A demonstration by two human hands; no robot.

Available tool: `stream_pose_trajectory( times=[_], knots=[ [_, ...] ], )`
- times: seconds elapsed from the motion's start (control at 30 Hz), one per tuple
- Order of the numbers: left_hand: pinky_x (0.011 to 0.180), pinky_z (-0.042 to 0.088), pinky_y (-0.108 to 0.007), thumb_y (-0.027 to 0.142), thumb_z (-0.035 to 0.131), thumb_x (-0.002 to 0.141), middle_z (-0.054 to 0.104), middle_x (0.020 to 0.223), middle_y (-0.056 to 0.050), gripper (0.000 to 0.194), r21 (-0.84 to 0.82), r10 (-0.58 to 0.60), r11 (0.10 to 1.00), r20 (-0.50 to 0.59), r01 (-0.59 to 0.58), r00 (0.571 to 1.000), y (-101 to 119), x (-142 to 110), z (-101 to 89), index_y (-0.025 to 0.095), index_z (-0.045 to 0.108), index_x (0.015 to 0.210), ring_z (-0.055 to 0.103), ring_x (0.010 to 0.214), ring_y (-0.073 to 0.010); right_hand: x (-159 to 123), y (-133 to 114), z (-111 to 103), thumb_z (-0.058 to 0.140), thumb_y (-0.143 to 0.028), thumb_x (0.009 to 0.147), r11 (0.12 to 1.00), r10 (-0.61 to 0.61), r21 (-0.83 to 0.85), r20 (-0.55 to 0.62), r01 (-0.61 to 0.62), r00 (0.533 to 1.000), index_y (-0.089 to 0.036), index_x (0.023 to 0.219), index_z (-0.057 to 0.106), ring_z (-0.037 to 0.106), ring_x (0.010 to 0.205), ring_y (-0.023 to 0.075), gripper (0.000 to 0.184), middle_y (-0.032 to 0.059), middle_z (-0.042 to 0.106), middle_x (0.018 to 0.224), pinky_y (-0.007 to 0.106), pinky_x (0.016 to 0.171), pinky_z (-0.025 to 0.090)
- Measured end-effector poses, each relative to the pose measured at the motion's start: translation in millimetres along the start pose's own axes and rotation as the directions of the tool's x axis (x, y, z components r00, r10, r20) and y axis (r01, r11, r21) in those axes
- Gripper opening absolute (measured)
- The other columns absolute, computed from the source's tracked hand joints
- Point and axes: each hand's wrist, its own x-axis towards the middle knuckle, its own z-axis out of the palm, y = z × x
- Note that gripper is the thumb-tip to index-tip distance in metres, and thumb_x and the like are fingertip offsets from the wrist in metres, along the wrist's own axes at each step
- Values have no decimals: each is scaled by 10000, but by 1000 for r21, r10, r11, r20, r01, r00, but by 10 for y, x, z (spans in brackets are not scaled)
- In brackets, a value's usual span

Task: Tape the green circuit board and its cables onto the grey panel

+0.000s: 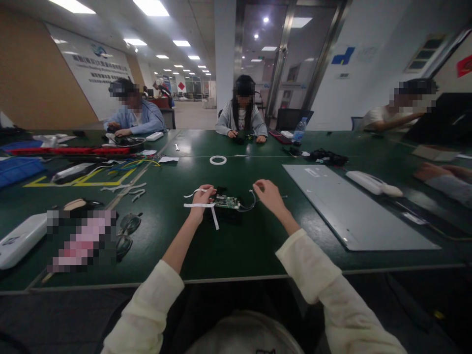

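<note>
A green circuit board (227, 201) with small parts on it sits on a dark piece in front of me. My left hand (203, 197) grips the board at its left side, fingers curled around the edge. Strips of white tape (215, 217) cling to that hand, and one hangs down below it. From the board's right end a thin grey cable (252, 202) loops up toward my right hand (268, 195). The thumb and fingers of my right hand are pinched together at the cable's upper end; the exact contact is too small to make out.
A roll of white tape (218, 160) lies beyond the board. To the right is a large grey panel (354, 211). Sunglasses (127, 233), a white case (24, 241) and loose tape pieces (137, 191) lie left. Several people sit around the green table (236, 268).
</note>
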Motion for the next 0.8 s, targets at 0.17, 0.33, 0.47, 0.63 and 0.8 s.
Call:
stream_pose_trajectory(
  times=[0.17,0.33,0.47,0.63,0.8],
  knots=[
    [782,442,-303,487,552,767,643,1056,-96,346,120,22,993,-65,-14,998,-8,21,-19,170,582,900,555,1077,-238,-98,784,-271,470,-321,848,943,226,-202,-198,-266,954,-105,1255,466,292,1259,364,462,236,385,1323,543,962,270],
    [889,399,-323,558,503,805,579,1168,-97,457,179,0,984,-135,24,991,-86,88,-59,204,529,1092,515,1141,-232,-187,1273,-282,417,-405,868,776,392,-425,-254,-466,884,-85,1283,433,366,1209,382,524,260,453,1248,566,920,293],
    [889,411,-296,503,624,750,572,1157,-108,568,117,-58,991,-74,66,996,-35,25,-69,200,443,1195,526,1137,-222,-118,1352,-213,421,-393,868,815,336,-430,-196,-389,921,-108,1312,419,433,1181,308,528,209,497,1239,446,947,333],
    [803,475,-294,315,710,696,594,1099,-109,688,-38,-118,992,69,121,991,57,-73,-56,199,348,1270,619,959,-199,-80,1368,-174,420,-338,862,833,289,-434,-187,-343,939,-83,1309,431,455,1167,288,514,189,507,1258,381,949,347],
    [756,492,-315,175,775,569,642,947,-99,749,181,-57,982,2,56,998,-71,84,-35,146,408,1221,639,830,-207,-84,1404,-176,399,-275,859,836,269,-435,-208,-335,940,-78,1247,490,483,1129,261,445,179,555,1194,361,934,352]
  ],
)
